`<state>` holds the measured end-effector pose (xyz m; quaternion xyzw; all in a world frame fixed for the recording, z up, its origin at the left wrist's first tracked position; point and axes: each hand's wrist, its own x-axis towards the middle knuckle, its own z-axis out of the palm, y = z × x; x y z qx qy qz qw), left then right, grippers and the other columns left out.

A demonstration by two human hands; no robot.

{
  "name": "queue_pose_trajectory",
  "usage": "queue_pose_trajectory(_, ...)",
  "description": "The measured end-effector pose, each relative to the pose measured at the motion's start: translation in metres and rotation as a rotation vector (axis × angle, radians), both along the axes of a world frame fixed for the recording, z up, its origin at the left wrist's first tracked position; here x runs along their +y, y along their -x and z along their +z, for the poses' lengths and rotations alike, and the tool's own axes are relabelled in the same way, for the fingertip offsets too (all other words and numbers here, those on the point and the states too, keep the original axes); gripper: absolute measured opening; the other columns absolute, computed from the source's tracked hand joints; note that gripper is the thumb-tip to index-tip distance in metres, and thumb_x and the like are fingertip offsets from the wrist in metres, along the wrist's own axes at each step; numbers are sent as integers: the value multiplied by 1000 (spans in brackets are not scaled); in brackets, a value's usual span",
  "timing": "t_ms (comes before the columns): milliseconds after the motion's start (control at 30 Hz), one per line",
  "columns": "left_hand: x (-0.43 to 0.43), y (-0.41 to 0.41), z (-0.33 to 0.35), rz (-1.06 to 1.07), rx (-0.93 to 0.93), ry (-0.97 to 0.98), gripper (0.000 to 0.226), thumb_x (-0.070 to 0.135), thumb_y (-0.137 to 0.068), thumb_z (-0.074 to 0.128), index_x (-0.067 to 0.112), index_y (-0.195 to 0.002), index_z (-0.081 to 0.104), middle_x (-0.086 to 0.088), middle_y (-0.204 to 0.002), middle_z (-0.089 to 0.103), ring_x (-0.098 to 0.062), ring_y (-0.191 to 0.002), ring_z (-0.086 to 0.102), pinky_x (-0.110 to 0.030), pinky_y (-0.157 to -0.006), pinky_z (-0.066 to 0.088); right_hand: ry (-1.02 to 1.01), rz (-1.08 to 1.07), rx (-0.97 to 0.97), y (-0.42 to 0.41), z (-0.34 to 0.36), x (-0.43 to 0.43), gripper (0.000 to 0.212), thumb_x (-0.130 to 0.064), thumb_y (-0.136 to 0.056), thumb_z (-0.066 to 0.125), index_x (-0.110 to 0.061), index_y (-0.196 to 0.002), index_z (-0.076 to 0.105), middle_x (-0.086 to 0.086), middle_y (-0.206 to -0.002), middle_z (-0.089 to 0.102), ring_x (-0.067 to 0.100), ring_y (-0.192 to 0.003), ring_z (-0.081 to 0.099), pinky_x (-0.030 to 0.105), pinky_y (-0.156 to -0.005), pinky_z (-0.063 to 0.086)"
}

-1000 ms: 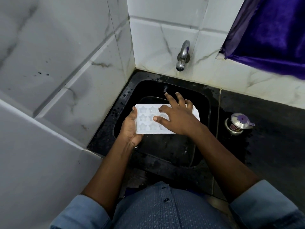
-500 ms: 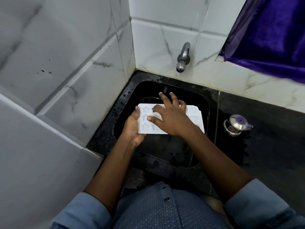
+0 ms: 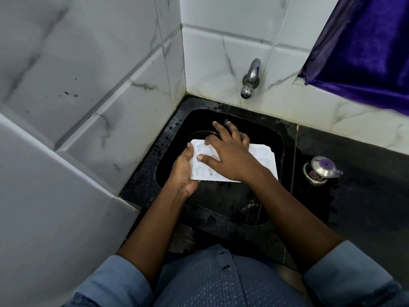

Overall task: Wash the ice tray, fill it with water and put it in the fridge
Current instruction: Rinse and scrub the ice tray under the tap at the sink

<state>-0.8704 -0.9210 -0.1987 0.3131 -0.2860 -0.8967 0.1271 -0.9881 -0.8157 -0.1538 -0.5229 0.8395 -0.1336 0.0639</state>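
Observation:
A white ice tray point(image 3: 264, 157) with star-shaped moulds is held flat over the black sink point(image 3: 274, 138). My left hand point(image 3: 183, 171) grips its left edge, thumb on top and fingers underneath. My right hand point(image 3: 228, 151) lies flat on top of the tray with fingers spread, its fingertips past the tray's far edge; it hides the tray's middle. A steel tap point(image 3: 249, 79) sticks out of the tiled wall behind the sink, with no water visibly running.
White marble-patterned tiled walls close in at left and behind. A wet black counter point(image 3: 365, 196) lies to the right, with a small steel lidded pot point(image 3: 319, 170) on it. A purple curtain point(image 3: 365, 47) hangs at upper right.
My right hand has slid leftward and away across the tray's top, its fingertips now beyond the far edge. My left hand keeps its hold on the tray's left edge.

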Motion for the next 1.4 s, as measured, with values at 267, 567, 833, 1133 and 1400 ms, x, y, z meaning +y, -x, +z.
queue_pose_trajectory(267, -2, 6, -1, -11, -25, 53, 59, 53, -112, 40, 5, -126, 71, -24, -120, 76, -33, -103, 78, -45, -82, 67, -133, 42, -1, -1, 0, -11, 64, -83, -91, 37, -42, -136, 57, -1, -176, -3, 35, -160, -12, 64, -120, 4)
queue_pose_trajectory(567, -2, 8, -3, -2, -52, 26, 65, 54, -112, 38, 13, -100, 87, -22, -116, 79, -32, -103, 79, -43, -78, 67, -134, 39, -5, -2, -2, -15, 74, -86, -85, 29, -40, -135, 59, -1, -176, -1, 34, -160, -11, 62, -119, 3)
queue_pose_trajectory(833, -5, 9, 2, 60, -60, 16, 62, 52, -112, 39, 1, -139, 64, -24, -126, 74, -33, -103, 78, -42, -75, 66, -21, 72, -67, -11, -6, -5, 67, -83, -81, 40, -40, -130, 52, -3, -176, -3, 29, -160, -13, 60, -120, 9)
queue_pose_trajectory(1133, -2, 5, 6, 27, -77, 22, 62, 53, -112, 41, 4, -145, 59, -25, -133, 71, -36, -116, 74, -42, -84, 67, -93, 102, -40, -19, -10, -2, 58, -79, -87, 52, -40, -128, 63, -3, -176, -7, 33, -159, -16, 61, -120, 7)
queue_pose_trajectory(1400, -4, 6, 4, 26, -65, 10, 64, 54, -111, 41, 5, -147, 57, -26, -135, 69, -38, -124, 69, -43, -86, 66, -109, 101, -49, -19, -8, -6, 58, -79, -86, 53, -41, -128, 63, -4, -176, -7, 32, -159, -16, 62, -120, 5)
